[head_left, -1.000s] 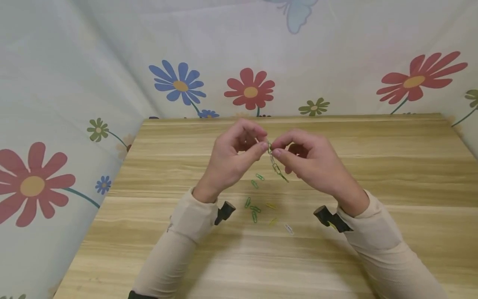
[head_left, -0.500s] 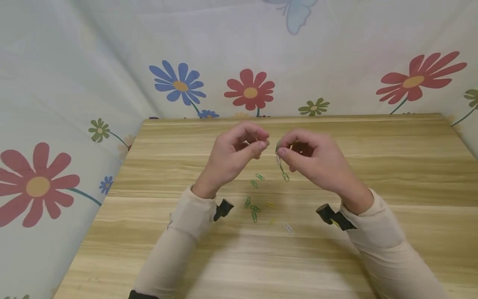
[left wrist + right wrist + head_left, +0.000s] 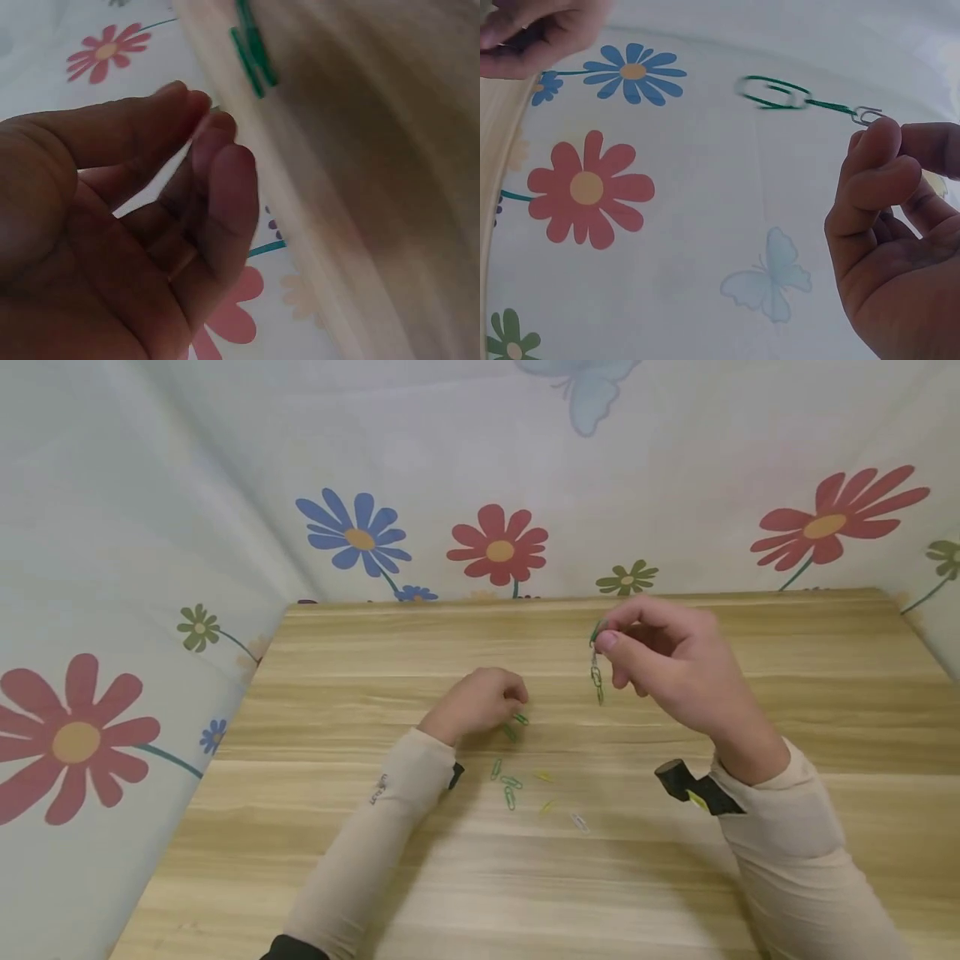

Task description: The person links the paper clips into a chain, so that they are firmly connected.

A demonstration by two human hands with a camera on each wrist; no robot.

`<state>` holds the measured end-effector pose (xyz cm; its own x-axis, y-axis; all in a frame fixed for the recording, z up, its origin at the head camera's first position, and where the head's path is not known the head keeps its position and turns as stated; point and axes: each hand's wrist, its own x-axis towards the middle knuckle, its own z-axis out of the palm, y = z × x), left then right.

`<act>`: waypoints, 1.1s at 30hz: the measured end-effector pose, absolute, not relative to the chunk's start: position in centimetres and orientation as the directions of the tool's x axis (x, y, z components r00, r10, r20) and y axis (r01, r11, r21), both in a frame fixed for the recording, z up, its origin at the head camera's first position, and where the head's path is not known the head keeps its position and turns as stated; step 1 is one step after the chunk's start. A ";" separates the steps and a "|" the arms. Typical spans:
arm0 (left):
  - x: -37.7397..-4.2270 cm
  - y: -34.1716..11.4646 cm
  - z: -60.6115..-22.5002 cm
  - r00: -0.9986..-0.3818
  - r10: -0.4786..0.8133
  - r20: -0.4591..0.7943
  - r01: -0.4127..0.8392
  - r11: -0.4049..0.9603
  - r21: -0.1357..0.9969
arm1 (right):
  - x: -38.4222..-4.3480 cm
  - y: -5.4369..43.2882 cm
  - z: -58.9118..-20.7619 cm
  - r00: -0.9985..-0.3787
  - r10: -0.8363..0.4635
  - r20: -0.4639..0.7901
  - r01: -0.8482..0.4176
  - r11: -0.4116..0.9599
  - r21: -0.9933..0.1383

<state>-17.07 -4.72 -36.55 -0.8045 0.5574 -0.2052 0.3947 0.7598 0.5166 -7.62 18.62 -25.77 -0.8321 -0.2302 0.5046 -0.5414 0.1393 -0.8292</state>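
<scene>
My right hand (image 3: 675,668) pinches the top of a short paper clip chain (image 3: 596,676) between thumb and fingers. The chain hangs over the table; in the right wrist view, green links and a silvery link (image 3: 868,115) stretch out from the fingertips. My left hand (image 3: 480,703) is low over the table, its fingers loosely bent, beside a green paper clip (image 3: 522,719) and another green paper clip (image 3: 510,733). In the left wrist view nothing shows between the left fingers (image 3: 234,180), and green paper clips (image 3: 255,60) lie beyond them.
Nearer on the wooden table (image 3: 300,827) lie several green paper clips (image 3: 510,798), a yellow paper clip (image 3: 543,776), a second yellow paper clip (image 3: 547,807) and a white paper clip (image 3: 579,822). A flower-patterned curtain (image 3: 675,460) surrounds the table's back and left side.
Both hands were together at the chain; the left hand let go and moved down toward the two green paper clips. The right hand drew the chain away to the right.
</scene>
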 end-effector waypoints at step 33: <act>-18.1 -6.0 -37.1 -0.731 0.648 -0.214 0.408 0.666 0.625 | -7.8 19.6 -25.4 -0.865 -0.242 0.441 -0.496 0.265 -0.827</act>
